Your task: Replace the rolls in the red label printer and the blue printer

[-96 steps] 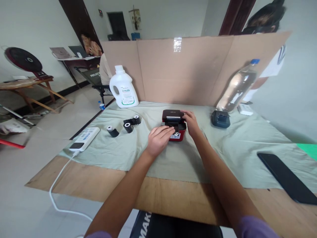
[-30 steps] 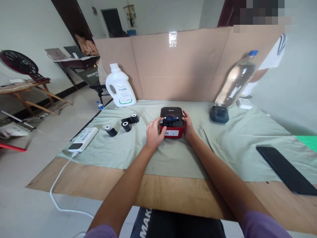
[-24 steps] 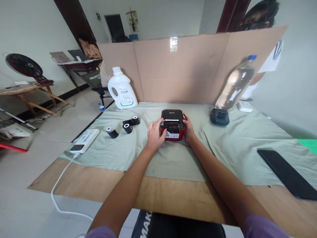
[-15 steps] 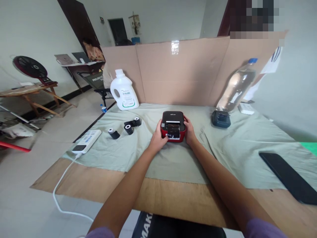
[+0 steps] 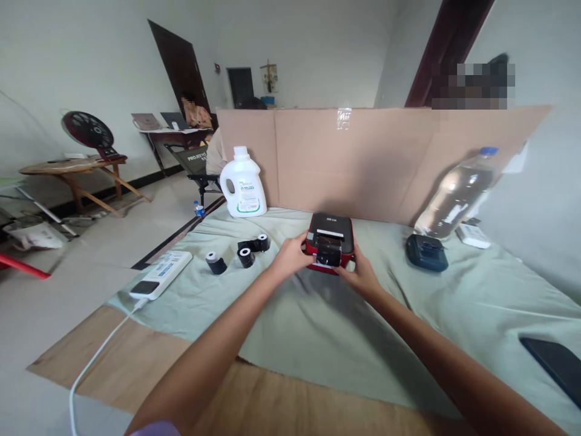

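Note:
A small red and black label printer [image 5: 345, 225] is between my two hands, over the pale green cloth [image 5: 290, 339] near the cardboard. Black glossy film [image 5: 328, 252] hangs from the slot at its front. My left hand [image 5: 293, 255] grips the printer's left side, thumb towards the front. On the right side and front corner, my right hand [image 5: 362, 274] holds it with bent fingers. I cannot tell whether its base rests fully on the cloth. Several black rolls with white cores, such as one roll [image 5: 246, 258], lie to the left of my left hand.
A cardboard panel [image 5: 349, 163] stands behind. A white detergent jug [image 5: 245, 188] is at back left, a clear bottle [image 5: 458, 197] and dark blue device [image 5: 426, 252] at right. A white power strip [image 5: 161, 275] lies left, a black phone [image 5: 556, 366] right. People are in the background.
The printer has moved slightly away from me, towards the cardboard, and turned a little. My right hand's fingers have shifted to its front corner. The camera view has also shifted.

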The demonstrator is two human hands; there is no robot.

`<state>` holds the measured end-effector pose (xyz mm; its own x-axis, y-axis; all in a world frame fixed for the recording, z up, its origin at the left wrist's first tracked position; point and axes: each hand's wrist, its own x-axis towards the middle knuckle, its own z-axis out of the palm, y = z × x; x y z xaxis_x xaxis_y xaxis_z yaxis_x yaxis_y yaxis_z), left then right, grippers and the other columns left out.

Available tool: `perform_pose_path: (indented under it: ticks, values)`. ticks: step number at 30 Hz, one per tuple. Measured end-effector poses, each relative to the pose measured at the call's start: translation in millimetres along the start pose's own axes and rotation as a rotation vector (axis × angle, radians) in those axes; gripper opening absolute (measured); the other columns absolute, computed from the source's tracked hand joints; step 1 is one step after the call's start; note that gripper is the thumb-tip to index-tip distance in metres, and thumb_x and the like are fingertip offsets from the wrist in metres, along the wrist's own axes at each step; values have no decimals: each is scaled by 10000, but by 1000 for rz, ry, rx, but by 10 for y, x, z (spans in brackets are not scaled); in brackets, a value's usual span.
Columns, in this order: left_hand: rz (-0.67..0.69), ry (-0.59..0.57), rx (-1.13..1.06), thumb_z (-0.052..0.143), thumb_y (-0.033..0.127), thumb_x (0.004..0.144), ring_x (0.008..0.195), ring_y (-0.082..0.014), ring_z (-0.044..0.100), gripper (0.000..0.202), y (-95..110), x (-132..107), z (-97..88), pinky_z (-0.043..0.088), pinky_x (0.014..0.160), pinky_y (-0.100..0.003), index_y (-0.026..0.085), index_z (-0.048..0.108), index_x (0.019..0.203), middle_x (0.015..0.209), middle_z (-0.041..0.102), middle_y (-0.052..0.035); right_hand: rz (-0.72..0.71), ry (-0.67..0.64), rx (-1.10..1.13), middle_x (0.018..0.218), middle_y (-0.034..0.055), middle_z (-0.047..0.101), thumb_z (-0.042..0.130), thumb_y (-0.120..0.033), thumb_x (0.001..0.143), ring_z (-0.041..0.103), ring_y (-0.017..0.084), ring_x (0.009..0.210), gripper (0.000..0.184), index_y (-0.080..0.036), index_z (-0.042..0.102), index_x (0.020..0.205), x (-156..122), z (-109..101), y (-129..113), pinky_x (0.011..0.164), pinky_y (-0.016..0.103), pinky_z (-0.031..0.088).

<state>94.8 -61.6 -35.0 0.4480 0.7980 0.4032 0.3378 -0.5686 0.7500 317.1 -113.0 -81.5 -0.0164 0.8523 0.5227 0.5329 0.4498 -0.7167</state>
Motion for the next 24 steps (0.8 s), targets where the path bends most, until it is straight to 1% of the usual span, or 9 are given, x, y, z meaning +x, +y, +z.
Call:
perform_pose_path:
  ticks: [1, 3, 6, 9, 11, 13, 16, 19, 24]
  values:
    - [31, 4, 14, 673, 160, 672, 827, -179, 676, 553, -42, 109, -165, 530, 766, -251, 179, 663, 1225, 942, 752, -12, -21, 12, 12, 1302, 129, 649, 743, -336, 764, 667, 309, 1084, 949, -223, 243, 1562, 184, 94, -44, 983, 500, 523]
    - [56, 30, 54, 683, 179, 664, 843, -195, 674, 524, -182, 312, -540, 532, 780, -271, 156, 684, 1187, 961, 750, -30, -56, -6, 68, 1321, 127, 635, 769, -327, 743, 660, 309, 1108, 978, -229, 234, 1556, 585, 328, -129, 968, 482, 536]
    - [23, 31, 92, 734, 221, 626, 906, -231, 680, 477, -508, 509, -1126, 539, 851, -319, 135, 715, 1095, 968, 751, -42, -95, -93, 139, 1318, 112, 632, 781, -371, 749, 650, 315, 1126, 957, -250, 248, 1535, 1142, 788, -205, 968, 496, 535]
    - [-42, 41, 81, 791, 287, 602, 938, -250, 686, 493, -873, 528, -1608, 539, 901, -357, 134, 722, 1066, 988, 753, -51, -140, -216, 244, 1348, 116, 604, 782, -353, 734, 624, 319, 1168, 943, -242, 257, 1509, 1532, 1323, -203, 987, 499, 524]
    - [-116, 79, 76, 838, 342, 568, 923, -260, 691, 527, -1080, 463, -1819, 546, 900, -378, 141, 728, 1043, 972, 756, -52, -154, -272, 298, 1375, 116, 576, 777, -338, 725, 606, 319, 1195, 927, -237, 270, 1494, 1696, 1649, -192, 1009, 501, 510]
    - [-195, 126, 32, 872, 400, 537, 898, -265, 694, 563, -1237, 376, -1932, 555, 890, -401, 145, 732, 1019, 949, 759, -55, -144, -294, 312, 1365, 106, 580, 768, -328, 725, 598, 316, 1201, 907, -237, 282, 1486, 1804, 1893, -195, 1036, 510, 487]
    - [-269, 192, -71, 889, 463, 523, 891, -265, 694, 581, -1380, 269, -1956, 560, 892, -425, 134, 733, 975, 942, 761, -75, -118, -315, 267, 1300, 100, 626, 746, -302, 741, 619, 311, 1156, 894, -229, 276, 1498, 1897, 2055, -230, 1048, 520, 468]
    - [-258, 236, -142, 898, 473, 524, 913, -262, 694, 601, -1437, 232, -1910, 557, 910, -427, 123, 730, 982, 973, 760, -94, -154, -326, 222, 1299, 105, 634, 727, -279, 754, 625, 312, 1144, 922, -227, 230, 1529, 1942, 2031, -269, 1045, 518, 466]
    - [-173, 257, -141, 891, 441, 565, 975, -262, 686, 632, -1435, 298, -1894, 535, 965, -420, 123, 722, 1084, 1054, 752, -102, -215, -288, 198, 1415, 103, 564, 726, -271, 751, 573, 322, 1242, 952, -234, 204, 1546, 1994, 1909, -308, 1105, 530, 416]
